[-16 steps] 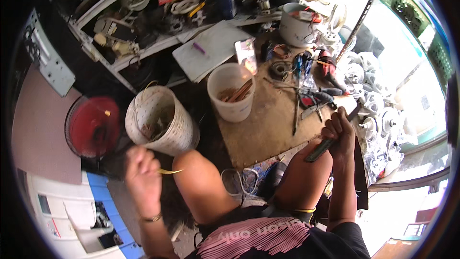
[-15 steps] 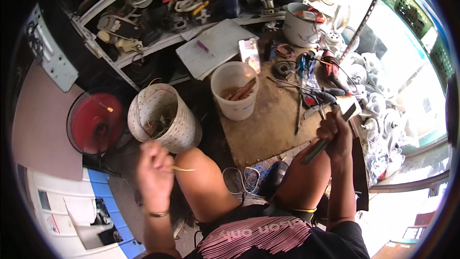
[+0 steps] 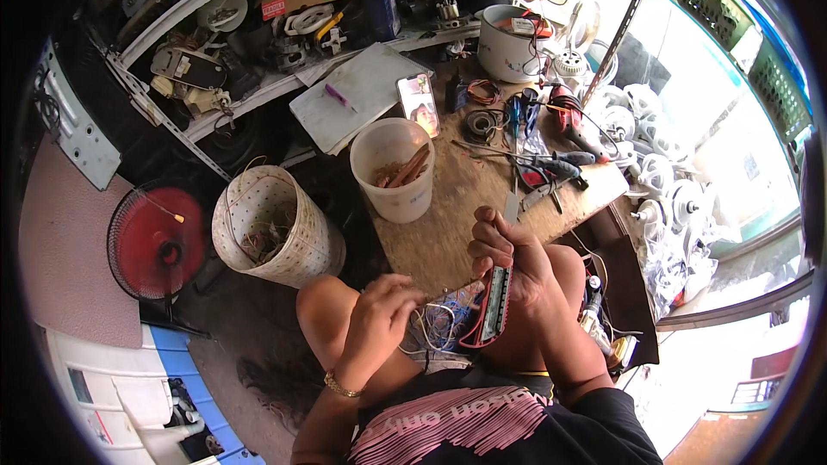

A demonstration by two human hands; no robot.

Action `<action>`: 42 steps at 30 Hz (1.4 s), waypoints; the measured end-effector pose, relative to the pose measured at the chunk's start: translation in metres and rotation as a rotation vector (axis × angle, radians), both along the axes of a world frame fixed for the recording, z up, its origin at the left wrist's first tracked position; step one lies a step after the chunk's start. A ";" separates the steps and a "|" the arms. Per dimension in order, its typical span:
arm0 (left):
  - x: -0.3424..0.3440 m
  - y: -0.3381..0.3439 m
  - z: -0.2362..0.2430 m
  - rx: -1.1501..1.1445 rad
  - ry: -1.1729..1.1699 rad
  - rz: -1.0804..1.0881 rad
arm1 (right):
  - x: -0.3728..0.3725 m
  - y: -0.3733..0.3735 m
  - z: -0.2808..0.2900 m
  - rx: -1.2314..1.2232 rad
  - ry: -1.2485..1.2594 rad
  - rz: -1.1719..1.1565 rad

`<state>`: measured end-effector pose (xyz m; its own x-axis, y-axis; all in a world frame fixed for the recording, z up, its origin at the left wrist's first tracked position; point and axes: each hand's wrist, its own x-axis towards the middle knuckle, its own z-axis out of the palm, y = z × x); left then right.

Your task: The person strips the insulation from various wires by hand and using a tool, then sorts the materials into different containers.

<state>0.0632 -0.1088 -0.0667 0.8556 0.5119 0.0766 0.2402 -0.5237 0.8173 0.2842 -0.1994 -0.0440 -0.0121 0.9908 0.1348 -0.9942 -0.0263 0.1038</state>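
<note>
In my right hand (image 3: 517, 263) is a utility knife (image 3: 494, 306) with a red-edged handle, its blade end pointing up past my fist. My left hand (image 3: 379, 314), with a gold band at its wrist, hovers over my left knee with fingers loosely bent; I see nothing in it. Between my legs, near both hands, lies a tangle of blue and white wires (image 3: 444, 323). Ahead on the wooden board, a translucent tub (image 3: 392, 198) holds copper-coloured pieces. A speckled white bucket (image 3: 319, 245) to the left has wire scraps inside.
Screwdrivers (image 3: 515, 120), cables and a red power tool (image 3: 568, 120) lie on the board's right side, beside a white pot (image 3: 508, 56). A phone (image 3: 419, 103) leans behind the tub. A red fan (image 3: 164, 245) stands at left. White motor parts (image 3: 663, 181) are heaped at right.
My left hand has moved right, from beside the bucket to over my knee; the thin yellow strip it held is no longer visible there. My right hand has brought the knife inward and turned it.
</note>
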 end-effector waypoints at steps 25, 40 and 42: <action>0.026 -0.018 0.007 -1.155 -0.698 0.294 | -0.038 -0.025 -0.007 -0.308 -1.534 -0.261; 0.030 -0.028 0.010 0.055 -0.310 0.108 | -0.033 -0.025 0.014 -0.349 -1.510 -0.102; 0.030 -0.026 0.006 -0.074 -0.354 0.120 | -0.032 -0.026 0.021 -0.444 -1.452 0.031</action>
<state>0.0929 -0.1352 -0.0607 0.7167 0.6218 0.3157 -0.0077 -0.4456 0.8952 0.2519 -0.2256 -0.0230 0.1112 0.9436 -0.3117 -0.2388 -0.2791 -0.9301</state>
